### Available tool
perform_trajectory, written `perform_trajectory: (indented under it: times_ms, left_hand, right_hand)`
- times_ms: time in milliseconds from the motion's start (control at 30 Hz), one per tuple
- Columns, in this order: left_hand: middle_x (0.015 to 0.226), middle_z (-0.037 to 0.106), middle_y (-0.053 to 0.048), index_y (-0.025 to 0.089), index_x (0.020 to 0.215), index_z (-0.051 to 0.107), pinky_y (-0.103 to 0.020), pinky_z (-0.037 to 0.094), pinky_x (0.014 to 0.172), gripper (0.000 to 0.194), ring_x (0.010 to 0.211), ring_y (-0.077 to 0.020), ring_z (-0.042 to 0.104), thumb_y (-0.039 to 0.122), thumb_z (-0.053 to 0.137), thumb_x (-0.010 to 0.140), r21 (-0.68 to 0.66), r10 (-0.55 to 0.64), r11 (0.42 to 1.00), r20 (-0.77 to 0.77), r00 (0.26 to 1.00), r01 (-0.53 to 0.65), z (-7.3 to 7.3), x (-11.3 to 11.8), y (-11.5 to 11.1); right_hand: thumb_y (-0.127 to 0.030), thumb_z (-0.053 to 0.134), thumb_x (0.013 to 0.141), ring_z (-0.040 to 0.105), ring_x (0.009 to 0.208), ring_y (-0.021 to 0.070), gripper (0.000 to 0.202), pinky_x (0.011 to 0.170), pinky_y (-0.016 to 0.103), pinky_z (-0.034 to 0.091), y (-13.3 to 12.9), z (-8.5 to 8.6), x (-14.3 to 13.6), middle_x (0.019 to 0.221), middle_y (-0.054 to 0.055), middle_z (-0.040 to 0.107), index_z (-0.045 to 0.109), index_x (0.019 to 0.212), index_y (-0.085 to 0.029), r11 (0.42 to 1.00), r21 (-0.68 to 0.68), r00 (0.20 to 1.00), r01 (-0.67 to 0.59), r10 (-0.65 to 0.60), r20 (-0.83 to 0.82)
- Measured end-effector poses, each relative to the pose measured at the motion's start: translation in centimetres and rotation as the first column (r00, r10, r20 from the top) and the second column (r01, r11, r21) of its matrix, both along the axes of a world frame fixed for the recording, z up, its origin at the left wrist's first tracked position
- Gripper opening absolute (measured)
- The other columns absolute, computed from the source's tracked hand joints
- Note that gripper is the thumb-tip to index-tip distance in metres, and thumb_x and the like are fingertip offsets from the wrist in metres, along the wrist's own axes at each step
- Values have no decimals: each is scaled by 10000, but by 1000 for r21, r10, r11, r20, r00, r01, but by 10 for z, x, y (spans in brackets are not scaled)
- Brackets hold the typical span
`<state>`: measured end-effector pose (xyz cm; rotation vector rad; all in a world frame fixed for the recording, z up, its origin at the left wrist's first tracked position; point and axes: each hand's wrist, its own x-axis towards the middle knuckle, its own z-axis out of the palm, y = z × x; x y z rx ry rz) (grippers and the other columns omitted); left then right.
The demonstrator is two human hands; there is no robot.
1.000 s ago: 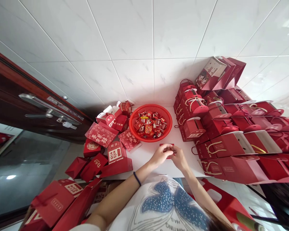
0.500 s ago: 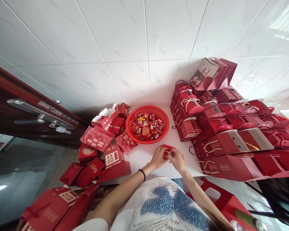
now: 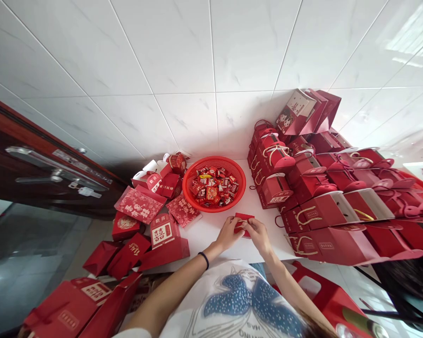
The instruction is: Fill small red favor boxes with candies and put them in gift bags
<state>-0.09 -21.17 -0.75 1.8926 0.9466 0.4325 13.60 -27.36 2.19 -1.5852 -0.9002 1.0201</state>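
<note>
Both hands meet over a small red box [image 3: 245, 217] at the front of the white table [image 3: 207, 234]. My left hand [image 3: 230, 232] is closed on the box's left side. With fingers bent in a pinch, my right hand [image 3: 258, 234] grips the front of the box, where a thin pale cord seems to show between the fingertips. The fingers hide much of the box. Just beyond the hands stands a red plastic basket [image 3: 186, 185] with wrapped sweets [image 3: 215, 188] inside.
Rows of red gift boxes [image 3: 324, 211] with cord handles fill the table's right side. Flat and folded red bags [image 3: 141, 204] are heaped on the left. More red bags [image 3: 66, 305] stand low at the left front. A tiled wall [image 3: 183, 47] rises behind; a door [image 3: 56, 169] is at far left.
The view has shifted slightly, moving the scene a little left. Both hands stay at the small red box, with fingers only slightly changed in position.
</note>
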Motion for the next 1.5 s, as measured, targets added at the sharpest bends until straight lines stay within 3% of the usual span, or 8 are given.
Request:
perform_trajectory:
  times_ms: [167,400,633,800,967,1233,1367,1500]
  left_hand:
    - [1345,518,-128,213,1357,510,-437,461,1065,581,1256,-283,525,264,689,807,56,34,998,43,998,-36,7,-4,3]
    - [1260,581,-120,220,1229,598,-468,482,1023,413,1198,-293,558,332,671,838,111,5,994,-112,994,8,1,2,7]
    - [1248,577,-119,214,1259,580,-443,486,1024,451,1169,-276,574,352,682,843,46,-36,998,-97,995,40,11,1,5]
    - [1366,533,-120,226,1373,499,-476,415,1121,669,1311,-291,490,296,765,763,11,-90,996,67,994,90,22,-3,7]
    - [1519,413,-183,216,1518,298,-544,413,1106,966,1325,-341,493,434,803,724,-40,-64,997,181,981,73,32,-8,5]
    - [1579,312,-188,231,1572,123,-610,288,1183,1197,1464,-394,301,409,864,649,180,-77,983,243,967,33,60,17,4]
    - [1466,432,-159,252,1549,191,-562,362,1152,1076,1383,-356,421,310,835,689,245,-35,969,223,974,-21,69,21,8]
    - [1391,463,-137,278,1518,278,-541,403,1118,991,1323,-350,471,255,822,690,307,-22,951,189,982,-38,74,18,9]
  right_hand:
    - [-542,679,753,612,760,195,356,722,287,474,3,21,-1,753,36,679,584,696,-203,1000,-18,988,-5,2,-156]
    - [-636,704,703,548,635,176,445,660,300,464,1,12,-5,624,2,597,558,672,-217,999,-36,982,32,-38,-184]
    - [-674,677,737,555,634,164,478,640,284,486,0,14,-2,637,-8,580,574,730,-208,998,23,987,59,-55,-153]
    - [-635,698,745,629,722,203,450,669,312,530,1,44,7,791,42,673,634,863,-204,997,83,996,-3,11,-93]
    - [-561,701,791,644,775,216,384,730,337,546,2,89,26,895,78,706,672,931,-204,989,145,1000,4,-8,27]
    - [-490,703,805,614,691,168,357,692,302,527,5,129,31,789,24,667,652,1018,-208,982,187,995,34,-16,-95]
    - [-351,661,771,565,629,169,275,626,283,466,3,135,34,673,-11,604,648,1007,-212,996,76,967,-35,15,252]
    - [-175,569,714,549,629,188,72,569,272,350,3,137,44,622,20,588,602,717,-239,998,-48,696,34,11,718]
